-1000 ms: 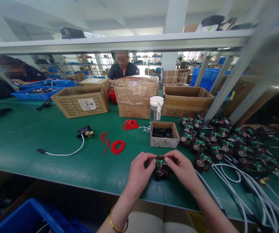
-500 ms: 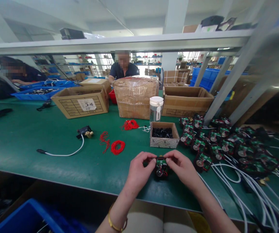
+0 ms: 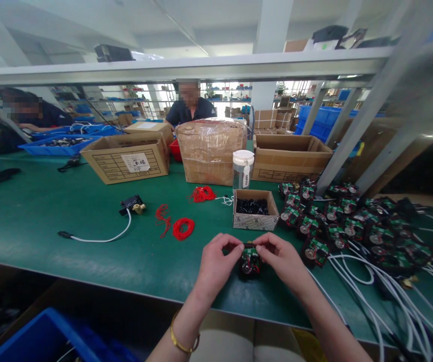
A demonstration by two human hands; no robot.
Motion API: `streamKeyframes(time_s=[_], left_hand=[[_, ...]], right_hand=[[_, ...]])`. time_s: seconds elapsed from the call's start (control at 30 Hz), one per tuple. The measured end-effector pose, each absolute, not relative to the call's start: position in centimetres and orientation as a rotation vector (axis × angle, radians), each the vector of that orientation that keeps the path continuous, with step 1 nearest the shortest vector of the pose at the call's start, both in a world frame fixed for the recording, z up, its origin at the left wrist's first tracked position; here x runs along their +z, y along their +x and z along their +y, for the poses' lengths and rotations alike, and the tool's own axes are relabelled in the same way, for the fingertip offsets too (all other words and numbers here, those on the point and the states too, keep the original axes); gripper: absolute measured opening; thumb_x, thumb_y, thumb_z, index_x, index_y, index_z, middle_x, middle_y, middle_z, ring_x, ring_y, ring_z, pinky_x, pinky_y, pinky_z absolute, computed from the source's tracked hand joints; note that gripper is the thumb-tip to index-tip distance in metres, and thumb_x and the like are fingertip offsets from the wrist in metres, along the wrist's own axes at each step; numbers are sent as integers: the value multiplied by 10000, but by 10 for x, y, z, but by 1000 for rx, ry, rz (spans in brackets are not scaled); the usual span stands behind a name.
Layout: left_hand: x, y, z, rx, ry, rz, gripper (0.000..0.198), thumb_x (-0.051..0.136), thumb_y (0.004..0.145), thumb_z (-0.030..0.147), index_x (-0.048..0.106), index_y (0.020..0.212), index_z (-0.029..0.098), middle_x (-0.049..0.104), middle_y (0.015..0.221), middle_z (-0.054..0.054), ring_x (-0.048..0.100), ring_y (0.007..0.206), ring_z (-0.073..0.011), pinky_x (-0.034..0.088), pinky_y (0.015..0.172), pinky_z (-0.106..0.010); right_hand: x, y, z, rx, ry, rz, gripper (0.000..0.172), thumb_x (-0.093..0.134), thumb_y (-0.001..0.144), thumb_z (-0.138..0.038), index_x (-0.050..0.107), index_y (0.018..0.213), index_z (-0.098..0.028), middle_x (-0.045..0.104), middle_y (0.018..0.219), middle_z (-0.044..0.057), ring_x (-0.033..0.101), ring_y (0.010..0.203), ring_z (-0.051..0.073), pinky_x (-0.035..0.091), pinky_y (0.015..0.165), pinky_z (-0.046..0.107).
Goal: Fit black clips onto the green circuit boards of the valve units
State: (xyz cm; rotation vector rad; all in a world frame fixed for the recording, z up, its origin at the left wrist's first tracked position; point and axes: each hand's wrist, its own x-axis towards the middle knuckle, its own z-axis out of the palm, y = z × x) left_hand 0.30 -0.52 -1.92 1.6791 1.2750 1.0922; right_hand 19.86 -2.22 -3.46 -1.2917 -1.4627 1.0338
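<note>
Both hands meet at a small black device with a bare green circuit board (image 3: 251,260), close to the front edge of the green bench. My left hand (image 3: 219,259) pinches its upper left corner between thumb and fingers. On the other side, my right hand (image 3: 278,257) pinches the upper right corner in the same way. Between the fingertips runs a dark strip along the device's top edge; its exact kind is too small to tell. Red wires and a round metallic part show on the board's lower half. Just beyond stands an open carton of small black parts (image 3: 253,207).
Many similar circuit-board devices (image 3: 337,234) with white cables (image 3: 367,281) crowd the right. Red wire coils (image 3: 183,229) lie left of centre, beside a cabled black unit (image 3: 131,205). Cardboard boxes (image 3: 212,153) and a lidded cup (image 3: 243,168) stand behind. Two people sit across the bench.
Both hands keep their pinch on the device, with only a slight shift of the fingers at its top edge. The bench items have not moved.
</note>
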Motion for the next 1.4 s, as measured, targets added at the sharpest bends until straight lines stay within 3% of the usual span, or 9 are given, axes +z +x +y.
streamKeyframes(time_s=[0.5,0.73,0.9,1.03,1.4], left_hand=[[-33,-6,-12,1066,1614,1159,220,669,861,246,792,1043,236,736,939,-29,682,874,-191,518,845,-321],[-40,-9,-19,1039,1584,1092,376,664,812,150,752,1167,240,730,970,-33,692,886,-179,545,875,-317],[-44,-12,-23,1010,1586,1080,491,659,788,102,713,1248,265,730,1103,-48,689,941,-182,555,918,-345],[-46,-10,-26,991,1556,1079,546,668,776,87,679,1291,265,720,1195,-56,698,955,-179,555,947,-363],[-36,-4,-31,935,1456,1016,567,666,765,45,612,1295,241,748,1153,-41,730,1029,-189,546,980,-356]], right_hand=[[-46,207,-37,907,-1261,-1558,254,584,949,-356,706,1143,-246,626,957,13,589,857,208,464,783,331],[-49,205,-49,948,-1249,-1567,385,576,926,-298,639,1303,-246,609,918,11,583,806,201,474,743,327],[-50,200,-56,976,-1274,-1564,484,556,894,-272,577,1377,-253,586,886,0,577,795,197,472,698,312],[-51,197,-60,1005,-1302,-1529,533,575,865,-292,556,1396,-262,572,889,-7,573,755,184,471,666,298],[-52,193,-60,998,-1314,-1505,568,596,828,-325,540,1389,-253,550,860,-18,557,707,176,465,627,291]])
